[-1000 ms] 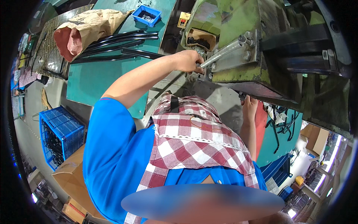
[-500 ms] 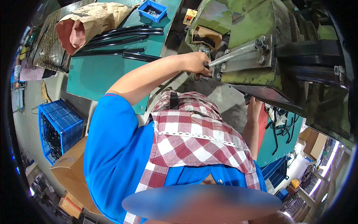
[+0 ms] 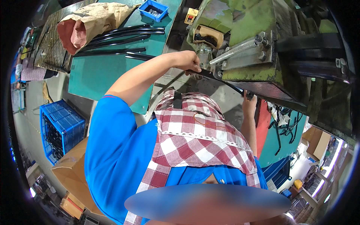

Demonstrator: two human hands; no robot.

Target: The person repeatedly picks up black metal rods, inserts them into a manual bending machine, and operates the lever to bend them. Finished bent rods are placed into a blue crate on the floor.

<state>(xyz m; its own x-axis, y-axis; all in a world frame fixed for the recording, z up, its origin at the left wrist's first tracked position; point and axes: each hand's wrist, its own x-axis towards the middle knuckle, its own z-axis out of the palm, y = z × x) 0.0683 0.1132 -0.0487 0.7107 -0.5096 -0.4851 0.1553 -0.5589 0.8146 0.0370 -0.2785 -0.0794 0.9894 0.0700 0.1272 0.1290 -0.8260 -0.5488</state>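
Head view shows my left hand (image 3: 189, 60) closed around one end of a long black strip (image 3: 221, 80) that runs along the lower edge of the green machine (image 3: 247, 45), and my right hand (image 3: 249, 98) gripping its other end under that edge. Off to my left, more black strips (image 3: 120, 35) lie on the green table (image 3: 101, 75) beside a brown paper bag (image 3: 88, 20) and a small blue tray (image 3: 153, 9).

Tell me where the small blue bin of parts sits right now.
The small blue bin sits at the top of the head view on the green table, just right of the brown paper bag and above the black strips.
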